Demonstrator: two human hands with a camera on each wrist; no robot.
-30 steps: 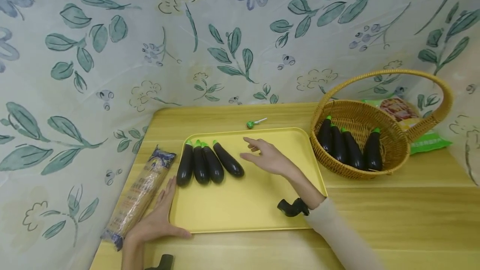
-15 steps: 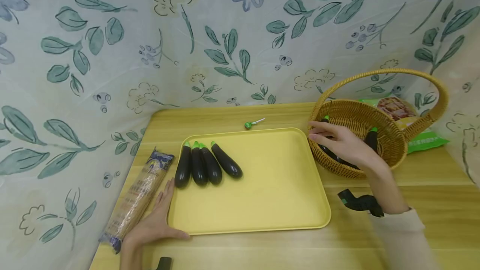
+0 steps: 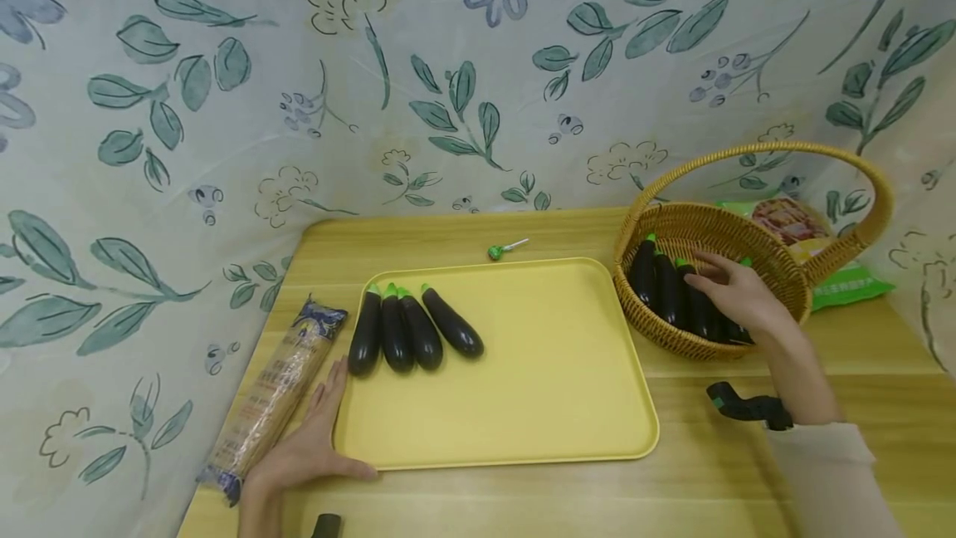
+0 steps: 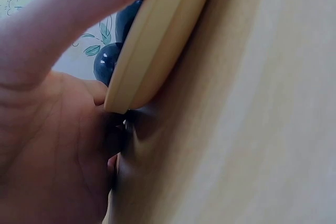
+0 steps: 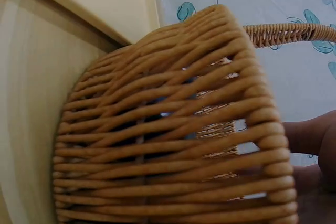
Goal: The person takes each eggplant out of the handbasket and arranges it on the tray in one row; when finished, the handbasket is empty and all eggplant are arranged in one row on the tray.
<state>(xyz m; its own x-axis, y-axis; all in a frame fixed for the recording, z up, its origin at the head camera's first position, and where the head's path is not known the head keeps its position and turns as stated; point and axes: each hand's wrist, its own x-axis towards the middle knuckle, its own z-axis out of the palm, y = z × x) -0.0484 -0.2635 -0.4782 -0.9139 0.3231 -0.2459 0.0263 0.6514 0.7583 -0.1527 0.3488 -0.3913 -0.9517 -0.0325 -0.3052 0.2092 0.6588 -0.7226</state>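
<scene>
My left hand (image 3: 317, 438) lies at the near left corner of the yellow tray (image 3: 523, 405), its fingers stretched along the left side and its thumb along the front edge. Several dark eggplants (image 3: 424, 330) with green caps lie side by side at the tray's left. In the wicker basket (image 3: 777, 264), more eggplants (image 3: 670, 293) rest in a row. Over the basket's right part is my right hand (image 3: 747, 297), thumb and fingers apart above the rightmost eggplant, which it partly covers. Basket weave fills most of the right wrist view, hiding the hand's contact.
A long plastic packet (image 3: 280, 397) lies left of the tray beside my left hand. A green lollipop (image 3: 496, 252) lies behind the tray. The basket's tall handle (image 3: 777, 148) arches over its opening. A green bag (image 3: 847, 285) stands behind the basket.
My right hand has moved right from above the tray to the basket's left rim, then across into its right part. The left hand has stayed at the tray.
</scene>
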